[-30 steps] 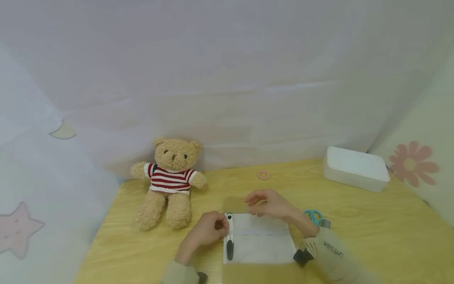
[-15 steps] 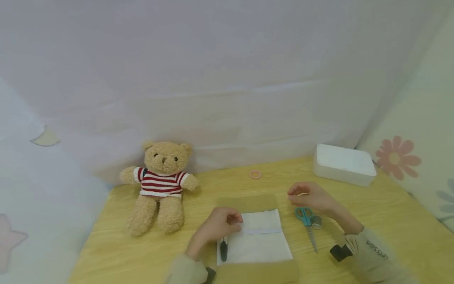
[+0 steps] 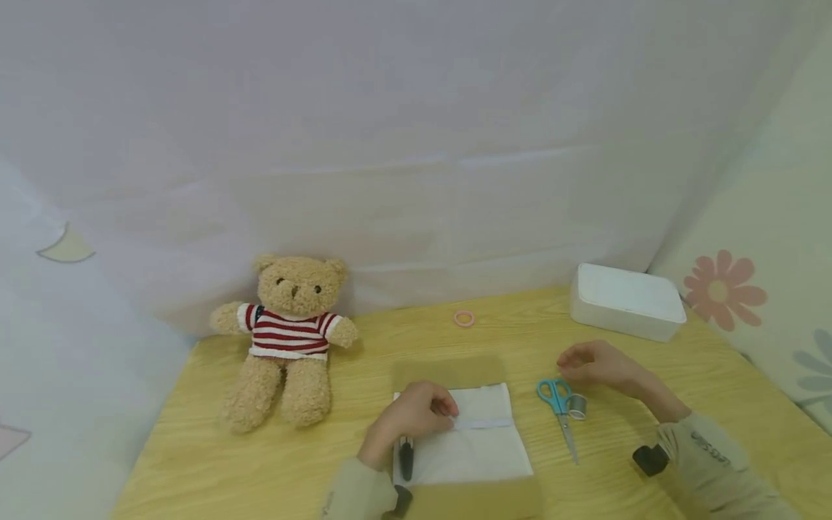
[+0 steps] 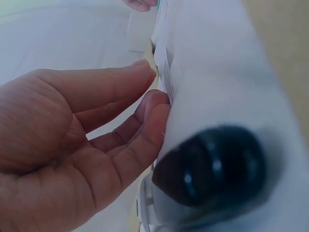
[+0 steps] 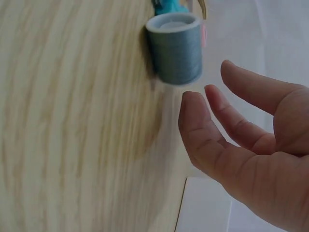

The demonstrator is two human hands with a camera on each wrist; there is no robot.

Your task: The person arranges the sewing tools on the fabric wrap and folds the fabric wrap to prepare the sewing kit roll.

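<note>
A white cloth (image 3: pixel 477 458) with a pale narrow strip (image 3: pixel 484 423) across it lies on the table before me. My left hand (image 3: pixel 416 412) is over its left part, with fingers loosely bent. In the left wrist view the fingertips (image 4: pixel 157 118) come right up to the cloth, beside the strip. A small black-handled tool (image 3: pixel 406 458) lies on the cloth's left side, partly hidden by that hand. My right hand (image 3: pixel 601 366) hovers over the table to the right, holding nothing. Its relaxed fingers are close to a grey thread spool (image 5: pixel 176 50), which lies against turquoise-handled scissors (image 3: pixel 555 399).
A brown teddy bear (image 3: pixel 295 289) in a striped sweater sits at the back left. Behind the cloth lies a pink ring (image 3: pixel 464 318). A white box (image 3: pixel 627 300) stands at the back right. A pale curtain (image 3: pixel 390 180) hangs behind the table (image 3: pixel 624 462).
My right hand has moved from above the cloth to the right, past the scissors and spool. My left hand has shifted right, from the cloth's left edge further over it. The head view has turned slightly.
</note>
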